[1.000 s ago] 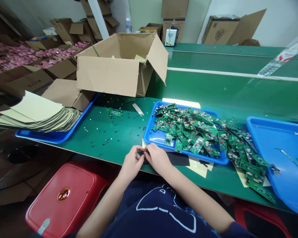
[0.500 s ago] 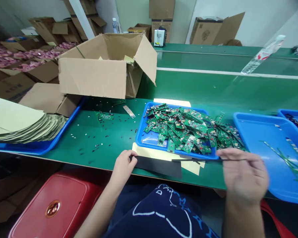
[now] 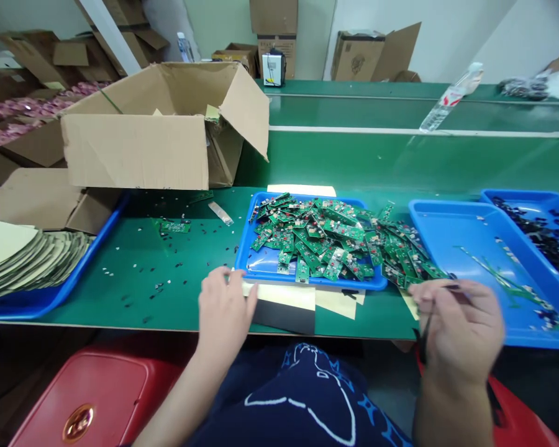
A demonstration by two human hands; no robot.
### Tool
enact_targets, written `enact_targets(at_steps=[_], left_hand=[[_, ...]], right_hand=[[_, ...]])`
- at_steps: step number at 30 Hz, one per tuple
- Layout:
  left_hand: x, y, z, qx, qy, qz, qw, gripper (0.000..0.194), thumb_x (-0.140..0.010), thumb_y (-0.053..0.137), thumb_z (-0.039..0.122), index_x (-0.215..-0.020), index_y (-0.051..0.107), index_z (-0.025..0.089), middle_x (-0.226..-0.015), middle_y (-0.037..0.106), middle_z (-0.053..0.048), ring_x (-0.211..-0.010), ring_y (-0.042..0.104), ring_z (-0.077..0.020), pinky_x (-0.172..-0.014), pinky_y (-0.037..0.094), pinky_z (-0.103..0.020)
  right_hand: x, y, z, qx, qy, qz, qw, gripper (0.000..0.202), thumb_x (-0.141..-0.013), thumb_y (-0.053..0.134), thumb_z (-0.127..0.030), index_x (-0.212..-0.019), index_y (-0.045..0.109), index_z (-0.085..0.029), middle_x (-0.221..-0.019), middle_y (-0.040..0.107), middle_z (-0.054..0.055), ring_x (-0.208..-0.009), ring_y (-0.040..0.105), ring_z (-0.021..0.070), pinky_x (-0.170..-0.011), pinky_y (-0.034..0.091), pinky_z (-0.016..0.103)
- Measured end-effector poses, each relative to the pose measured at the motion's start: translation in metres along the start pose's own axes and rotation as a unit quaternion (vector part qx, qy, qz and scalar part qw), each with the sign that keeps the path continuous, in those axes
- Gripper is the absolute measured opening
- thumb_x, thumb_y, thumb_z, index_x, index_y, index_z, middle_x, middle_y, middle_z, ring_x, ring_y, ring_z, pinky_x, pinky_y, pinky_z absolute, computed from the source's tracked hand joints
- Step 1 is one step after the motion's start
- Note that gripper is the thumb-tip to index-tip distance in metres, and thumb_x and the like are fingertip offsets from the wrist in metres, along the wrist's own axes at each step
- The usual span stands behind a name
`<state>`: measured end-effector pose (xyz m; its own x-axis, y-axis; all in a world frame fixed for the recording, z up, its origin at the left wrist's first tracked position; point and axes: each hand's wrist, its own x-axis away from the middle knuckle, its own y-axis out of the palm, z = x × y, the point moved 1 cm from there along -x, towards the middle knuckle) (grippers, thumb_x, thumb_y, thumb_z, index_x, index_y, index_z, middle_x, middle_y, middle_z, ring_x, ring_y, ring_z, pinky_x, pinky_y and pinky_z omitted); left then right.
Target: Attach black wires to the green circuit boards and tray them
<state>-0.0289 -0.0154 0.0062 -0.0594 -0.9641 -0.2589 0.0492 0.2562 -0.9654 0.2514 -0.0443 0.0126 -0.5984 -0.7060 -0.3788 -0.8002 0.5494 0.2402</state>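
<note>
My left hand is over the left end of the pale sheets and the black strip, its fingers apart, near the blue tray's front left corner. Pinched in my right hand is a thin black strip, which hangs down beside the fingers. Green circuit boards are heaped in the blue tray and spill over its right side. A small black piece lies on the pale sheets in front of the tray.
An open cardboard box stands at the back left. Pale sheets are stacked at far left. Right of the boards are a blue tray with thin green strips and another with black pieces. A bottle leans behind.
The view has shifted right. My left hand has let go of the black strip's end and opened. The thin strip in my right hand stretched left before and now hangs down.
</note>
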Motion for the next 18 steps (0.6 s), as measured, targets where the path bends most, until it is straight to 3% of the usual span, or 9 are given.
enact_targets(at_steps=[3, 6, 8, 12, 14, 16, 18], left_hand=[[-0.016, 0.012, 0.035, 0.084, 0.099, -0.055, 0.990, 0.029, -0.081, 0.057, 0.040, -0.088, 0.063, 0.012, -0.087, 0.055, -0.012, -0.084, 0.053, -0.0264, -0.073, 0.045, -0.037], [-0.026, 0.027, 0.064, 0.089, 0.090, -0.085, 0.988, 0.036, -0.078, 0.058, 0.048, -0.082, 0.061, 0.012, -0.086, 0.056, -0.014, -0.083, 0.053, -0.0288, -0.068, 0.044, -0.039], [-0.028, 0.033, 0.071, 0.104, 0.082, -0.087, 0.987, 0.031, -0.078, 0.060, 0.043, -0.081, 0.060, 0.012, -0.085, 0.057, -0.014, -0.084, 0.054, -0.0292, -0.069, 0.044, -0.040], [-0.029, 0.028, 0.054, 0.226, 0.080, -0.080, 0.968, 0.007, -0.080, 0.056, 0.019, -0.083, 0.058, 0.013, -0.080, 0.061, -0.009, -0.080, 0.057, -0.0232, -0.073, 0.046, -0.036], [-0.030, 0.018, 0.037, 0.315, 0.061, -0.063, 0.945, 0.005, -0.080, 0.053, 0.015, -0.080, 0.058, 0.015, -0.078, 0.062, -0.006, -0.077, 0.058, -0.0200, -0.072, 0.046, -0.033], [-0.032, 0.008, 0.023, 0.413, 0.018, -0.049, 0.909, 0.003, -0.078, 0.056, 0.018, -0.077, 0.059, 0.017, -0.076, 0.061, -0.003, -0.073, 0.057, -0.0169, -0.070, 0.046, -0.030], [-0.034, -0.001, 0.016, 0.517, -0.040, -0.049, 0.854, 0.006, -0.072, 0.062, 0.022, -0.075, 0.059, 0.017, -0.072, 0.059, -0.001, -0.068, 0.056, -0.0144, -0.066, 0.046, -0.027]], right_hand=[[0.013, 0.012, 0.012, 0.031, 0.031, -0.058, 0.997, 0.012, -0.075, 0.063, -0.013, -0.081, 0.055, -0.020, -0.063, 0.060, -0.003, -0.057, 0.059, 0.0131, -0.058, 0.049, 0.029], [0.025, 0.024, 0.016, 0.055, 0.056, -0.123, 0.989, 0.010, -0.079, 0.059, -0.015, -0.085, 0.055, -0.020, -0.068, 0.059, -0.002, -0.059, 0.060, 0.0116, -0.057, 0.049, 0.026], [0.033, 0.029, 0.016, 0.074, 0.060, -0.156, 0.983, 0.008, -0.080, 0.057, -0.016, -0.087, 0.055, -0.021, -0.070, 0.058, -0.002, -0.059, 0.060, 0.0108, -0.057, 0.050, 0.025], [0.041, 0.032, 0.019, 0.123, 0.044, -0.196, 0.972, 0.007, -0.082, 0.055, -0.018, -0.089, 0.057, -0.021, -0.075, 0.058, -0.001, -0.061, 0.062, 0.0112, -0.060, 0.052, 0.026], [0.041, 0.031, 0.022, 0.151, 0.031, -0.207, 0.966, 0.010, -0.083, 0.054, -0.018, -0.092, 0.058, -0.021, -0.078, 0.059, 0.000, -0.063, 0.062, 0.0115, -0.062, 0.053, 0.026], [0.039, 0.033, 0.024, 0.166, 0.017, -0.227, 0.960, 0.013, -0.084, 0.053, -0.018, -0.095, 0.058, -0.022, -0.080, 0.060, 0.001, -0.064, 0.063, 0.0118, -0.063, 0.054, 0.027], [0.035, 0.040, 0.022, 0.169, 0.000, -0.253, 0.953, 0.015, -0.085, 0.052, -0.018, -0.099, 0.059, -0.022, -0.079, 0.061, 0.001, -0.065, 0.062, 0.0126, -0.064, 0.054, 0.028]])
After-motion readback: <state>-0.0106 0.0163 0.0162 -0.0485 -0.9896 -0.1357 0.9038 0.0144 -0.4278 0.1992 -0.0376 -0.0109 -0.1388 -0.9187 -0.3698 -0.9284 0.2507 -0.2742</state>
